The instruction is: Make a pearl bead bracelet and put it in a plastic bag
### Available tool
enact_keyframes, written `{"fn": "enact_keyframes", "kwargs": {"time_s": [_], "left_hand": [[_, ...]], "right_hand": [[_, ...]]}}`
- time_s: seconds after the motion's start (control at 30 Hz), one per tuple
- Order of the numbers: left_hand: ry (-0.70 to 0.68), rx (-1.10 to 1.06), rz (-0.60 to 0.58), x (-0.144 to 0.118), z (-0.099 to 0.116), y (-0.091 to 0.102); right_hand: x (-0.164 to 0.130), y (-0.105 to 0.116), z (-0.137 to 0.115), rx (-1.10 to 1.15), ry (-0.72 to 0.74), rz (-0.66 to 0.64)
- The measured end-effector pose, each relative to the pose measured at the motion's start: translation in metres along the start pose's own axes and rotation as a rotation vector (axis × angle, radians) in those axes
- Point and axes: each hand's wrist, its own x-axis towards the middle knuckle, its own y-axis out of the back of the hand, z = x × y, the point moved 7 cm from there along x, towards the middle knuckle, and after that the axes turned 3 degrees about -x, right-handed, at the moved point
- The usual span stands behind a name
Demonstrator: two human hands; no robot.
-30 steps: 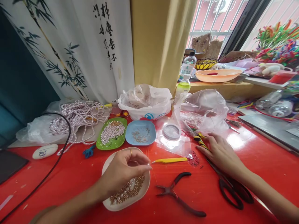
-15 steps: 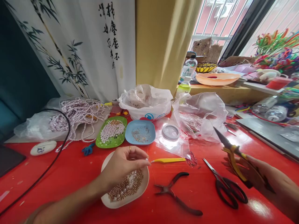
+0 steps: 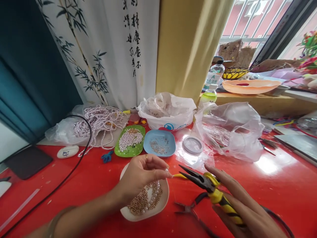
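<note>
Right hand grips yellow-handled pliers, fingers extended.

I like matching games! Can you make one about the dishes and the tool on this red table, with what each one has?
Things:
1. green oval dish
2. blue square dish
3. cream round plate
4. yellow-handled needle-nose pliers

What each has:
A. gold and white beads, beneath the left hand
B. held in the right hand
C. a heap of white pearls
D. tiny metal bits

Pairs: 1-C, 2-D, 3-A, 4-B
</note>
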Motion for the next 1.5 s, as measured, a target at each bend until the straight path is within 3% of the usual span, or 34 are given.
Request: {"fn": "enact_keyframes", "kwargs": {"time_s": [0.13, 0.3, 0.6, 1.03, 1.3, 1.5], "left_hand": [[-0.01, -0.086, -0.002, -0.001, 0.002, -0.001], [-0.019, -0.186, 0.015, 0.0, 0.001, -0.001], [-0.006, -0.281, -0.099, -0.007, 0.0, -0.015], [-0.018, -0.172, -0.165, -0.007, -0.003, -0.014], [0.018, -0.226, -0.318, -0.011, -0.01, -0.019], [0.007, -0.201, -0.287, -0.009, -0.007, -0.018]], "right_hand": [[0.014, -0.012, -0.016, -0.149, 0.237, -0.034], [0.018, -0.022, -0.027, -0.219, 0.341, -0.045], [0.035, -0.022, -0.049, -0.297, 0.405, 0.054], [0.035, -0.014, -0.058, -0.372, 0.465, 0.17], [0.036, -0.01, -0.061, -0.356, 0.479, 0.196], [0.035, -0.011, -0.06, -0.333, 0.465, 0.185]]}}
